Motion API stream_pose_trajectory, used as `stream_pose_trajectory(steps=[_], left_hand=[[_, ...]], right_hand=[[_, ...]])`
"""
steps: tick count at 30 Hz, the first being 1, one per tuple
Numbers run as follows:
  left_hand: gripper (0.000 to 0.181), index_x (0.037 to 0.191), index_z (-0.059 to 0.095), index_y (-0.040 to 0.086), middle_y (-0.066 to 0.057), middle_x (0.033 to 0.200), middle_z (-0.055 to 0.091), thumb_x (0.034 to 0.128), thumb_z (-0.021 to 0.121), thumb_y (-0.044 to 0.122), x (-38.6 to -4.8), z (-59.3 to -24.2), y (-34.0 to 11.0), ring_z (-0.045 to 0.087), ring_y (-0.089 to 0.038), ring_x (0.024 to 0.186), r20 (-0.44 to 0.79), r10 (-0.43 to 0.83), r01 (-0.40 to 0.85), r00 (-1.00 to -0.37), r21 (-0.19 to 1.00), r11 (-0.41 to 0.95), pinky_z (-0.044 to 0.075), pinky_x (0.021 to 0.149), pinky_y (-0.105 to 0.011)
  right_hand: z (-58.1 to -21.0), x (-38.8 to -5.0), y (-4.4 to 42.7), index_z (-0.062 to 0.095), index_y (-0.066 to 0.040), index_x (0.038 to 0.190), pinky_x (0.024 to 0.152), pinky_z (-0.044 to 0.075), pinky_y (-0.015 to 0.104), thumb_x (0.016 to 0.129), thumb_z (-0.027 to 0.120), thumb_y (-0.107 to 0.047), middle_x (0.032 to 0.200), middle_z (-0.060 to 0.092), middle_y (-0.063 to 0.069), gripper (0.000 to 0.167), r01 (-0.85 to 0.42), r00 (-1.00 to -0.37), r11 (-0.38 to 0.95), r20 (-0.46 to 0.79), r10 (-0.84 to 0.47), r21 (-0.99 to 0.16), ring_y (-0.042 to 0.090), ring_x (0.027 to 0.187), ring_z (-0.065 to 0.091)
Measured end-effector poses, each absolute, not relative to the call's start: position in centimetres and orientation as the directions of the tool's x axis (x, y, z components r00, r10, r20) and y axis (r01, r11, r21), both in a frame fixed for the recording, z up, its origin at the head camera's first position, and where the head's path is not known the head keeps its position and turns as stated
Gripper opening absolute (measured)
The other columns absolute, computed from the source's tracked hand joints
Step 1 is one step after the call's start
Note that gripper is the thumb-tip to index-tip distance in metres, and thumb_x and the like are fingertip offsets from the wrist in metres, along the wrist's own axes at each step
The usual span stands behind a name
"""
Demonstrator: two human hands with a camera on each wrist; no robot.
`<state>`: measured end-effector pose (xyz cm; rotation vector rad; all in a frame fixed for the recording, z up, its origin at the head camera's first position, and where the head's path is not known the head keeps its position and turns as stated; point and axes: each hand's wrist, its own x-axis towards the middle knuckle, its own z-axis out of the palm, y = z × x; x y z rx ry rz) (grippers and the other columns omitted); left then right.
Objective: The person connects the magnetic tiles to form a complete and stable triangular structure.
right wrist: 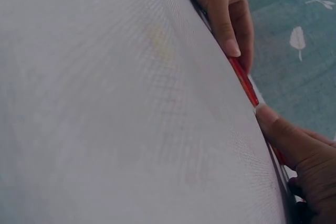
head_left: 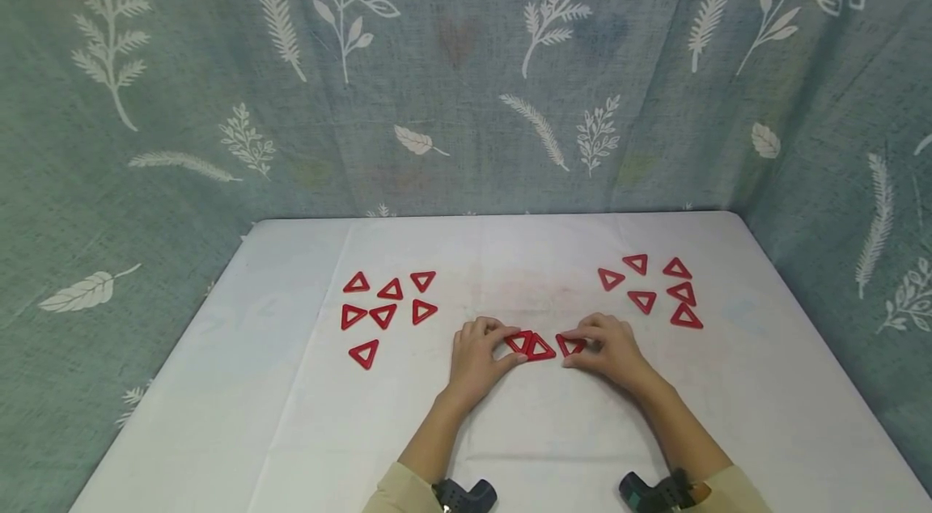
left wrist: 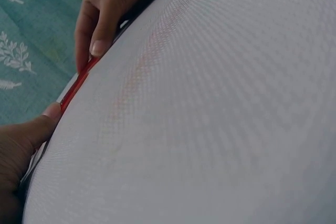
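Note:
In the head view, three red triangles lie in a row at the middle of the table. My left hand (head_left: 476, 361) pinches the leftmost triangle (head_left: 518, 341) between thumb and fingers. Against its right side lies a second triangle (head_left: 540, 348). Across a small gap, my right hand (head_left: 613, 351) pinches the third triangle (head_left: 570, 345). The left wrist view shows my left hand (left wrist: 21, 148), my right hand (left wrist: 107, 14) and red edges (left wrist: 73, 90) between them. Both hands also appear in the right wrist view, around a thin red strip (right wrist: 244, 81).
On the white table (head_left: 306, 432), several loose red triangles (head_left: 383, 315) lie at the left and several more (head_left: 641, 301) at the back right. A patterned cloth (head_left: 466, 92) hangs behind the table and along its sides.

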<state>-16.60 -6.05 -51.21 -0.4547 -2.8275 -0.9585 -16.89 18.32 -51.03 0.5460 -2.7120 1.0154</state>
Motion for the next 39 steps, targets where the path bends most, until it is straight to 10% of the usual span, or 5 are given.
stream_pose_trajectory(steps=[39], left_hand=[[0.044, 0.123, 0.065, 0.023, 0.003, 0.112, 0.051, 0.0827, 0.070, 0.039, -16.7, -51.0, -6.1, 0.041, -0.015, 0.102, 0.188, 0.322, 0.371, -0.928, 0.547, 0.751, 0.029, 0.089, -0.038]], right_hand=[[-50.8, -18.9, 17.8, 0.075, -0.022, 0.105, 0.072, 0.031, 0.033, 0.066, 0.085, -0.034, 0.091, 0.057, -0.008, 0.043, -0.496, -0.864, 0.646, 0.255, -0.435, -0.580, 0.006, 0.083, 0.046]])
